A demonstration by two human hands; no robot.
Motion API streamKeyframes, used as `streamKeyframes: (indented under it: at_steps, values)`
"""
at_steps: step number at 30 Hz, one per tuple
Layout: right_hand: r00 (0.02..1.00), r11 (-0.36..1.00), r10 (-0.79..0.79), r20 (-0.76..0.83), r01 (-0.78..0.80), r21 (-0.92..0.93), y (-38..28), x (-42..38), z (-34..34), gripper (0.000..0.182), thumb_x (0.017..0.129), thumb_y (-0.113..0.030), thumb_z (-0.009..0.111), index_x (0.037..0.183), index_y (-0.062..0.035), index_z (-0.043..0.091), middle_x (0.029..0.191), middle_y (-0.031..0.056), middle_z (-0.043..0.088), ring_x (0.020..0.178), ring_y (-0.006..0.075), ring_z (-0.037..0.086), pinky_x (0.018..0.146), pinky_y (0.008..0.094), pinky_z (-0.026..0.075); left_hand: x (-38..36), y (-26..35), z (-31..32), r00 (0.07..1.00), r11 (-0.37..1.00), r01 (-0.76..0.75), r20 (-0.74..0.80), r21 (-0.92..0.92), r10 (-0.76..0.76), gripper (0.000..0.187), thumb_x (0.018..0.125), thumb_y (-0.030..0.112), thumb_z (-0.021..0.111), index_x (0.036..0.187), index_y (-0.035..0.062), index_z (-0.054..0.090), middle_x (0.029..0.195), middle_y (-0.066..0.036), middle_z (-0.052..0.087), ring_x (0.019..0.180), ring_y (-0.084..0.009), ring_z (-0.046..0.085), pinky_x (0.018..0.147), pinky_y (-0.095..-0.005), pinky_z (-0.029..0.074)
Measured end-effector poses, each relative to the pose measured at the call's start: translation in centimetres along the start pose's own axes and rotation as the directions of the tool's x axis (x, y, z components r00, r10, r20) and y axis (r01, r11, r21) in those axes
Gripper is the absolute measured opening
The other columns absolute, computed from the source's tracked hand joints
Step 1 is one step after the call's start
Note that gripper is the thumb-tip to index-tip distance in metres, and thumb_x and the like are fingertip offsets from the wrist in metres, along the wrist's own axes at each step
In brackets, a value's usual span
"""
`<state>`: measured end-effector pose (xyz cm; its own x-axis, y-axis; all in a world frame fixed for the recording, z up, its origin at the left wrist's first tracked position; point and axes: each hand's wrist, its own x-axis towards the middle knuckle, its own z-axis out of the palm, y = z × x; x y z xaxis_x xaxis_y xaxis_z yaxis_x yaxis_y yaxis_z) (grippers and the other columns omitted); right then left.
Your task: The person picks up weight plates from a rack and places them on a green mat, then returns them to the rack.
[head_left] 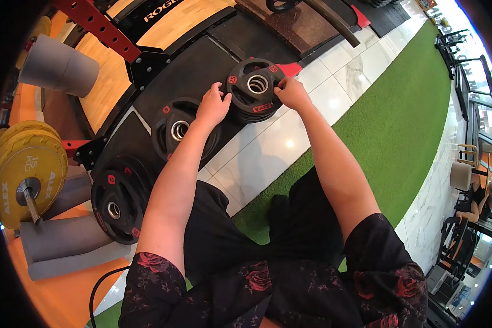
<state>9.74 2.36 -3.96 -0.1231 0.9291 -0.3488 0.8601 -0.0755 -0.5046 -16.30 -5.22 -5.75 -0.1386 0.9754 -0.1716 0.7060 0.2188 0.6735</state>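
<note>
A stack of black weight plates (245,97) with red markings and steel centre rings lies at the top middle, the upper plate reading 2.5. At its right rim is my right hand (293,94), fingers bent and closed on the edge of the top plate. My left hand (214,105) is just left of the stack, its fingers loosely curved and apart, holding nothing. Below that hand, another black plate (161,131) marked 5 lies flat, partly covered by my left forearm. A larger black plate (105,198) marked 10 lies nearer, on further plates.
Yellow 15 kg plates (44,158) hang on a bar end at the left, beside grey foam rolls (65,240). A red and black rack upright (106,33) stands at the upper left. Green turf (377,136) runs along the right; a person (478,199) sits at the far right.
</note>
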Motion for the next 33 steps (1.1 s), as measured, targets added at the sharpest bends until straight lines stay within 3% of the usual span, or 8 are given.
streamKeyframes:
  at_steps: [6,9,10,12,20,25,27,33]
  values:
    - [0.962,0.987,0.145,-0.231,-0.124,0.104,2.3,1.3,2.2,0.068,0.084,-0.033,0.074,0.134,0.0011,0.043,0.124,0.0239,0.059,0.122,0.0403,0.058,0.082,0.0484,0.059,1.5,0.3,1.8,0.997,0.995,0.06,0.049,-0.08,-0.056,0.063,0.092,0.028,0.069,0.139,-0.0052,0.045,0.097,-0.018,0.07,0.076,-0.027,0.072,0.062,-0.0362,0.06]
    - [0.964,0.929,0.267,0.009,-0.26,0.264,1.1,0.5,1.5,0.06,0.088,-0.03,0.071,0.131,0.0029,0.044,0.12,0.0227,0.063,0.11,0.0378,0.065,0.068,0.0486,0.064,2.4,-0.1,2.8,0.997,0.997,0.074,0.018,-0.009,-0.074,0.068,0.09,0.027,0.07,0.141,-0.0058,0.041,0.099,-0.019,0.069,0.063,-0.0236,0.07,0.048,-0.0331,0.058]
    - [0.965,0.923,0.251,0.07,-0.261,0.284,1.3,0.8,1.6,0.057,0.089,-0.027,0.069,0.13,0.0032,0.044,0.118,0.023,0.064,0.101,0.0364,0.068,0.062,0.0467,0.065,2.5,0.2,2.9,0.997,0.997,0.072,0.019,-0.011,-0.072,0.068,0.09,0.027,0.07,0.141,-0.0058,0.041,0.099,-0.019,0.069,0.063,-0.0236,0.07,0.048,-0.0331,0.058]
    - [0.97,0.92,0.224,0.1,-0.244,0.307,1.4,0.9,2.1,0.05,0.091,-0.02,0.065,0.129,0.0052,0.044,0.114,0.0251,0.066,0.081,0.0345,0.073,0.054,0.0436,0.065,2.4,0.9,2.8,0.976,0.98,0.198,0.094,0.007,-0.198,0.063,0.089,0.036,0.069,0.134,-0.0026,0.046,0.118,-0.025,0.064,0.099,-0.0363,0.07,0.091,-0.0444,0.056]
    - [0.979,0.906,0.191,-0.065,-0.15,0.396,2.1,2.0,3.9,0.042,0.087,-0.007,0.06,0.124,0.0089,0.049,0.117,0.0274,0.065,0.091,0.0418,0.072,0.054,0.0439,0.065,2.6,1.6,4.3,0.975,0.976,0.218,0.025,0.019,-0.219,0.053,0.087,0.031,0.071,0.121,-0.0049,0.052,0.121,-0.026,0.061,0.111,-0.0385,0.064,0.095,-0.0465,0.053]
    - [0.951,0.78,0.289,0.108,-0.299,0.549,1.3,-0.4,1.6,0.042,0.084,-0.001,0.062,0.124,0.0047,0.052,0.117,0.0217,0.063,0.091,0.0397,0.071,0.056,0.0484,0.066,1.9,2.1,4.3,0.993,0.992,0.113,-0.053,0.059,-0.11,0.053,0.083,0.025,0.073,0.121,-0.0056,0.052,0.117,-0.028,0.061,0.117,-0.0397,0.059,0.098,-0.0466,0.049]
    - [0.947,0.756,0.314,0.068,-0.293,0.586,1.7,-1.1,0.9,0.043,0.084,-0.002,0.062,0.125,0.0031,0.05,0.114,0.0197,0.063,0.09,0.0375,0.071,0.057,0.0485,0.065,1.7,2.3,4.7,0.984,0.999,-0.047,-0.172,0.01,0.048,0.047,0.084,0.023,0.071,0.117,-0.0061,0.054,0.109,-0.024,0.066,0.083,-0.0342,0.072,0.074,-0.0411,0.059]
    - [0.928,0.623,0.371,0.039,-0.28,0.73,5.3,-3.8,-1.9,0.047,0.083,0.001,0.06,0.127,-0.0036,0.046,0.117,0.0181,0.059,0.093,0.0371,0.069,0.069,0.0535,0.063,-0.2,7.2,5.5,0.975,0.98,-0.131,-0.199,-0.148,0.1,0.051,0.082,0.022,0.072,0.12,-0.0037,0.052,0.11,-0.024,0.067,0.102,-0.0369,0.068,0.091,-0.0426,0.052]
